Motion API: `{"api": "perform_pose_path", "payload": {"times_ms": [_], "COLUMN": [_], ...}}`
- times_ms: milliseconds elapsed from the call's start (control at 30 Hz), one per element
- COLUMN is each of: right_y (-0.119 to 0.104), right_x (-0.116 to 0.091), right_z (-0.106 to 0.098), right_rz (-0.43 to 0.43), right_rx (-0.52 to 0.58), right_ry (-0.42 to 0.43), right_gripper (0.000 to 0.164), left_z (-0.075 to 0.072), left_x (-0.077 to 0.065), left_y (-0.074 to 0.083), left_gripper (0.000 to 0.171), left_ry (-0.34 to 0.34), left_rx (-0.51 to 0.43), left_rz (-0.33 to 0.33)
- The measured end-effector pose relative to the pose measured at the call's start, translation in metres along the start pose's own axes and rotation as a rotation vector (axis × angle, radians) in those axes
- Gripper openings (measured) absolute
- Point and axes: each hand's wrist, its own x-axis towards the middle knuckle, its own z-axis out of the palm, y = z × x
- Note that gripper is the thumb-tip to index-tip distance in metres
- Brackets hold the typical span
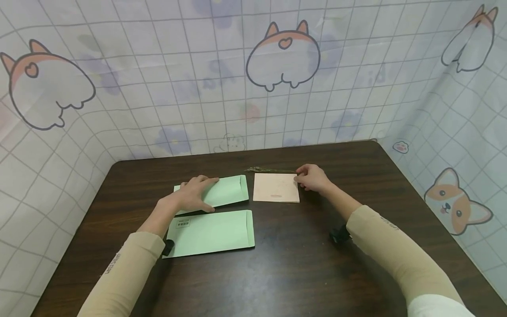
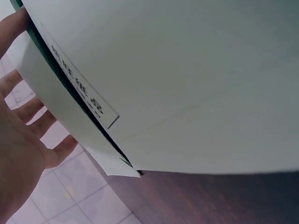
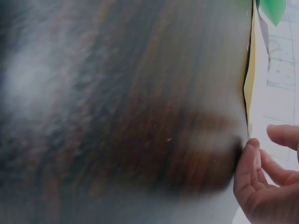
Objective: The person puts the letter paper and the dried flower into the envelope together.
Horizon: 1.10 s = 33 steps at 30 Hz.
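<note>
My left hand (image 1: 192, 193) lies over the left part of the far green envelope (image 1: 228, 189), thumb and fingers spread. A second green envelope (image 1: 211, 234), with a small printed label, lies nearer to me, below that hand. In the left wrist view a printed envelope (image 2: 187, 84) fills most of the picture. At the right edge of a cream square paper piece (image 1: 276, 188) is my right hand (image 1: 313, 178), its fingers loosely bent and the fingertips apart. A thin dried sprig (image 1: 269, 170) lies behind the paper; its right end reaches the right fingers.
Everything lies on a dark wooden table (image 1: 285, 273). A white gridded curtain (image 1: 222, 110) with cartoon dogs hangs behind the table and along its sides. Dark wrist devices (image 1: 339, 234) sit beneath the beige sleeves (image 1: 396, 246).
</note>
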Motion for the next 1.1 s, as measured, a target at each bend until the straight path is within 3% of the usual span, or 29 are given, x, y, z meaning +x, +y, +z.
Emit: {"api": "perform_pose_path", "payload": {"times_ms": [233, 567, 700, 933, 1100], "right_y": [-0.0051, -0.0059, -0.0063, -0.0076, -0.0077], "right_x": [0.0014, 0.0030, 0.0016, -0.0011, 0.0000], "right_z": [0.0024, 0.0080, 0.0080, 0.0051, 0.0055], "right_rz": [-0.028, -0.058, -0.059, -0.015, 0.020], "right_rx": [-0.150, -0.245, -0.206, -0.014, 0.065], "right_ry": [0.004, 0.053, 0.055, 0.027, 0.018], "right_gripper": [0.051, 0.037, 0.032, 0.019, 0.024], "left_z": [0.0003, -0.0002, -0.0002, -0.0009, -0.0009], "left_x": [-0.0010, -0.0013, -0.0014, -0.0008, -0.0014], "left_y": [0.0003, 0.0010, 0.0008, 0.0015, 0.0025], "left_gripper": [0.099, 0.100, 0.100, 0.099, 0.099], "left_ry": [-0.003, 0.000, -0.003, -0.003, -0.006], "left_rx": [-0.001, 0.003, 0.008, 0.009, 0.003], "left_rz": [-0.005, -0.004, -0.006, -0.009, -0.012]}}
